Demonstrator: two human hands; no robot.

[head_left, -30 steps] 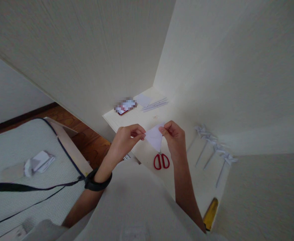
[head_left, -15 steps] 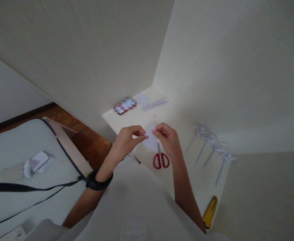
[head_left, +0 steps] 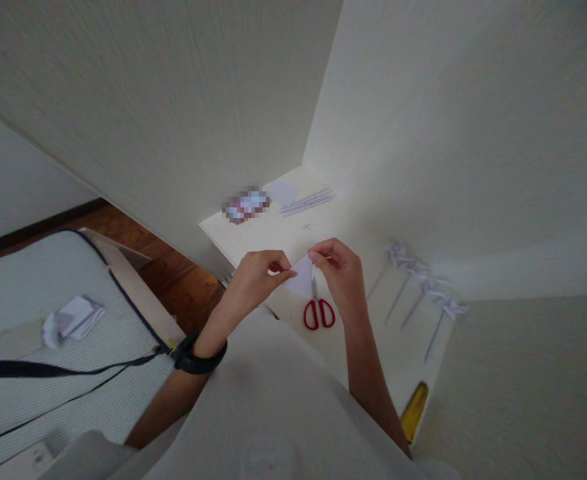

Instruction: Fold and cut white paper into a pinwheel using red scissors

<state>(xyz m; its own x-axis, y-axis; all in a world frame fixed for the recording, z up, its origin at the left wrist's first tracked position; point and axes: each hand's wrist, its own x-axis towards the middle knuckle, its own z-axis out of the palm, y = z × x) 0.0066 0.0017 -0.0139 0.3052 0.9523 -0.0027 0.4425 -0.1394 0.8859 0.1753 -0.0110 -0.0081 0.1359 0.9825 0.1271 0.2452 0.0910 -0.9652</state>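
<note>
Between my two hands is a small white sheet of paper (head_left: 302, 277), folded into a triangle. My left hand (head_left: 263, 272) pinches its left corner between thumb and fingers. At the upper right corner, my right hand (head_left: 338, 267) grips the paper with thumb and fingertips. Red-handled scissors (head_left: 318, 313) lie on the white table (head_left: 343, 353) just below the paper, their blades partly hidden behind it and pointing away from me. A black band (head_left: 199, 357) is around my left wrist.
Several white paper pinwheels (head_left: 426, 287) on sticks lie in a row at the right. Toward the back corner are thin white sticks (head_left: 307, 202), a paper sheet (head_left: 282, 193) and a blurred phone-like object (head_left: 246, 205). A yellow object (head_left: 414, 413) sits near the right edge.
My right hand has moved slightly up and right, its fingertips now at the paper's upper corner. My left hand keeps its pinch. The whole view has shifted slightly.
</note>
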